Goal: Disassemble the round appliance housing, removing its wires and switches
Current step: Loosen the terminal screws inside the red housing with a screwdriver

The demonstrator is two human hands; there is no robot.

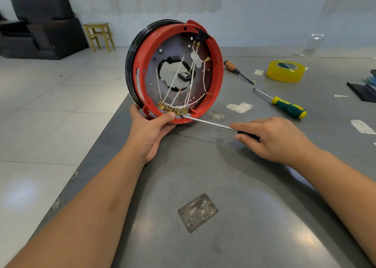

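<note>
housing point(215, 78) propped on edge at counter point(244, 186) corner, gripped by left hand point(149, 128) | screwdriver point(205, 122) clenched in right hand point(278, 138), tip at brass terminals point(172, 109) | shaft best kept square, wires point(177, 78) spared

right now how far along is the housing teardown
Done: the red housing is open, its insides exposed. In hand: left hand props it on edge while right hand works a screwdriver at the brass terminals. Left: white wires remain attached.

Both forearms were bare, with no sleeves in view. The left hand point(149, 129) and right hand point(278, 138) wore no gloves or rings.
</note>
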